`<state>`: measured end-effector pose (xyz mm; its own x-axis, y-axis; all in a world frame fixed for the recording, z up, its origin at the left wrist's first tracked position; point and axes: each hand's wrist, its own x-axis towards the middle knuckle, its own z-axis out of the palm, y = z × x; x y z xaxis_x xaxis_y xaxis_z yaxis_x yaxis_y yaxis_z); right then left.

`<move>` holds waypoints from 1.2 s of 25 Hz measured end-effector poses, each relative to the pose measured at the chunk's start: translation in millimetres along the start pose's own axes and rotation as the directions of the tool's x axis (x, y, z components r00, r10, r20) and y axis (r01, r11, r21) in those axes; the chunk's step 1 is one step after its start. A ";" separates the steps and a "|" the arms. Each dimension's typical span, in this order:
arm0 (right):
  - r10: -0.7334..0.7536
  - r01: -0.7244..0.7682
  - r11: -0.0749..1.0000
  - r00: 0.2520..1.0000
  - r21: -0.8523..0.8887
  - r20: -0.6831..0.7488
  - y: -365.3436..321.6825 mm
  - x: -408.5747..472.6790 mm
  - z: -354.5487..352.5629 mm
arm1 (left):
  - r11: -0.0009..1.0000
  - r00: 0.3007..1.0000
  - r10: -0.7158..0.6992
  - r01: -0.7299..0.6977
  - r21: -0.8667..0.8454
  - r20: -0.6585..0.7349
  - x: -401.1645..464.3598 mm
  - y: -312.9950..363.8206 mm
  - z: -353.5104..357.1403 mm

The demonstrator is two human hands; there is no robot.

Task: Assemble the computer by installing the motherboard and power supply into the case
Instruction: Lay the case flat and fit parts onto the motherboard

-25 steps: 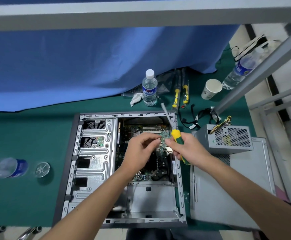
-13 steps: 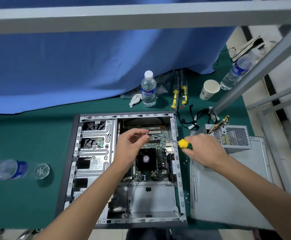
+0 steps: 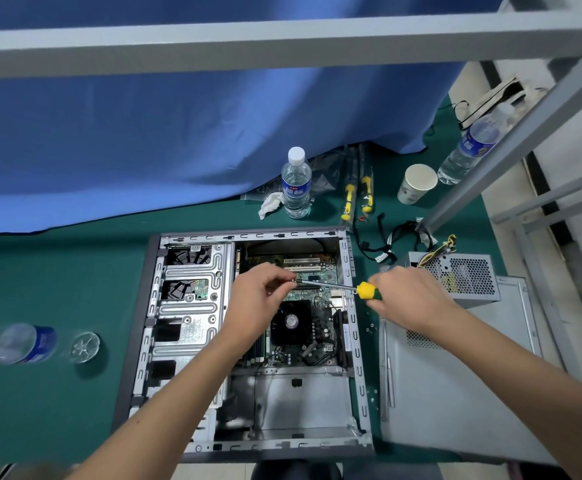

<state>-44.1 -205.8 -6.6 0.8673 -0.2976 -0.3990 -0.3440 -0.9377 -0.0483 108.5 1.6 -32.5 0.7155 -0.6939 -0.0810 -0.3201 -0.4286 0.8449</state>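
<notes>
The open grey computer case (image 3: 192, 341) lies flat on the green mat. The green motherboard (image 3: 317, 348) with its black fan sits inside the case. My right hand (image 3: 411, 296) grips the yellow-handled screwdriver (image 3: 364, 291), held almost level with its shaft pointing left over the board. My left hand (image 3: 258, 299) pinches at the tip of that shaft; whether a screw sits there is too small to tell. The grey power supply (image 3: 462, 278) with its yellow wires rests outside the case, to the right, on the removed side panel (image 3: 456, 393).
A water bottle (image 3: 296, 185), crumpled tissue, two yellow tools (image 3: 357, 197) and a paper cup (image 3: 417, 183) stand behind the case. Black cables (image 3: 386, 244) lie near the power supply. A bottle (image 3: 16, 342) lies at far left. Loose screws (image 3: 372, 329) dot the mat right of the case.
My right hand has swung the screwdriver from upright to nearly level and moved right. My left hand has shifted up and left onto the shaft's tip. The fan is uncovered now.
</notes>
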 end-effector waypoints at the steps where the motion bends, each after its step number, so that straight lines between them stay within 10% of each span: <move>1: -0.005 0.005 1.000 1.000 -0.023 0.001 -0.6 0.3 -2.6 | 0.997 0.999 0.038 -0.039 0.074 0.013 1.4 0.0 -0.2; 5: -0.027 0.027 0.999 1.000 -0.019 0.000 -3.3 3.0 -16.6 | 0.965 0.995 0.081 -0.094 0.243 0.064 5.9 -2.1 2.1; 11: -0.100 -0.030 0.892 0.960 0.451 0.262 6.6 14.3 -62.5 | 0.956 0.984 -0.045 -0.007 0.294 0.171 18.2 -17.6 7.3; 20: 0.038 -0.059 0.663 0.998 0.747 0.045 13.1 38.2 -84.3 | 0.953 0.958 -0.149 0.072 0.294 0.246 37.9 -31.3 25.8; 30: -0.069 0.120 0.895 0.989 0.429 -0.133 6.5 66.9 -98.2 | 0.904 0.923 -0.180 0.019 0.428 0.339 74.0 -35.6 63.1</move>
<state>47.0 -249.4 56.3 0.9291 -0.2528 -0.2698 -0.3579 -0.7984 -0.4842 133.6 -70.9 -101.9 0.5075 -0.7601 -0.4059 -0.5415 -0.6478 0.5359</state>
